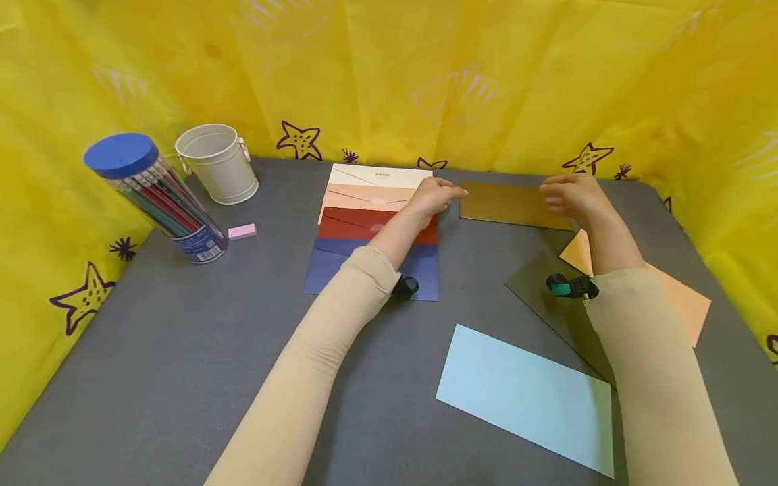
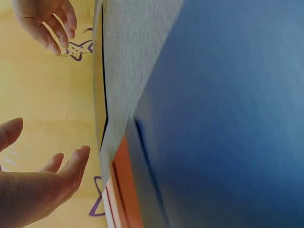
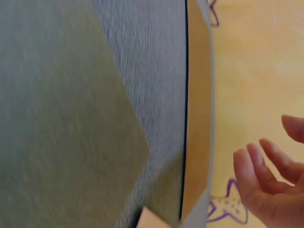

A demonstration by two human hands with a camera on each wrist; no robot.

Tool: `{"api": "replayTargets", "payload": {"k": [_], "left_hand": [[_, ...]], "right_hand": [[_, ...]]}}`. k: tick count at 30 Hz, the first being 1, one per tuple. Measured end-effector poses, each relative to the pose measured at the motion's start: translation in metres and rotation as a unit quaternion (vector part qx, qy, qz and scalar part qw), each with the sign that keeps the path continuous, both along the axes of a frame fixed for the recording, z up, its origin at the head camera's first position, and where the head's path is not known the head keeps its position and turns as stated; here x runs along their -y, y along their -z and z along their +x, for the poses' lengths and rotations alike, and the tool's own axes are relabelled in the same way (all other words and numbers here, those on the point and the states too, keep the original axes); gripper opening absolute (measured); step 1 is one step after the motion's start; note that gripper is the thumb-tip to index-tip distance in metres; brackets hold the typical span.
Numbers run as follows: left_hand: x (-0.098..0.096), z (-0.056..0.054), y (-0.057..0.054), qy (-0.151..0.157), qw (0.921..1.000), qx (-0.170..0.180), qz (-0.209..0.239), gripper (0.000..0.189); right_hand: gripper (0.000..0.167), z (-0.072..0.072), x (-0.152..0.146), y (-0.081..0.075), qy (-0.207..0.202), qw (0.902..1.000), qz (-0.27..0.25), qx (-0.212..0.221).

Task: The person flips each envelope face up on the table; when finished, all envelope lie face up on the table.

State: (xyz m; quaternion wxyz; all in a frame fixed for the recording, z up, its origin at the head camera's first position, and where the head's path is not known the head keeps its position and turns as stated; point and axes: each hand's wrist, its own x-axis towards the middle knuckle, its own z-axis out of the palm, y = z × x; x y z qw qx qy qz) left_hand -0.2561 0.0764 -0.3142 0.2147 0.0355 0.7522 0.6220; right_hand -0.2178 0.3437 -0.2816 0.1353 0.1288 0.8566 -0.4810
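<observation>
A brown envelope (image 1: 504, 202) lies flat at the back of the grey surface (image 1: 152, 337), between and below two hovering hands. The left hand (image 1: 434, 196) is near its left end and the right hand (image 1: 574, 194) above its right end. Each grip is loose, fingers parted and gently bent, with nothing held. The envelope looks light, thin and fairly stiff, likely to slide easily and crease if squeezed; the short ends seem the best places to pinch it.

To its left, four envelopes overlap in a column: one white (image 1: 419, 177), one peach (image 1: 349, 196), one red (image 1: 343, 223) and, nearest, one blue (image 1: 331, 266). Nearer and to the right are one dark olive envelope (image 1: 562, 320), one pale blue envelope (image 1: 525, 398) and orange paper (image 1: 681, 297), partly hidden by the right arm, so whether one piece or two is unclear.

Far left: one pencil jar (image 1: 164, 202), its pencils too crowded to count, one white bucket (image 1: 221, 169) and one pink eraser (image 1: 242, 231).
</observation>
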Motion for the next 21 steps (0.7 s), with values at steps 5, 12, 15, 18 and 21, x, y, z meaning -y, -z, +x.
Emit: {"api": "replayTargets", "payload": {"k": [5, 12, 15, 18, 21], "left_hand": [[-0.015, 0.0, 0.006, -0.023, 0.9997, 0.008, -0.005, 0.023], [-0.024, 0.001, 0.008, 0.0, 0.9993, 0.034, -0.019, 0.049], [-0.025, 0.001, 0.008, 0.008, 0.9992, 0.036, -0.017, 0.056], [-0.025, 0.001, 0.009, 0.005, 0.9993, 0.036, -0.006, 0.058], [-0.026, 0.001, 0.01, -0.001, 0.9993, 0.038, 0.006, 0.059]], "right_hand": [[0.069, 0.0, -0.015, 0.007, 0.03, 0.9989, 0.036, -0.003], [0.068, 0.0, -0.037, 0.027, 0.085, 0.9945, 0.059, 0.016], [0.069, -0.001, -0.043, 0.032, 0.098, 0.994, 0.045, 0.014], [0.066, -0.002, -0.046, 0.034, 0.119, 0.9927, 0.017, 0.009], [0.066, -0.001, -0.045, 0.034, 0.119, 0.9927, 0.016, 0.012]]}}
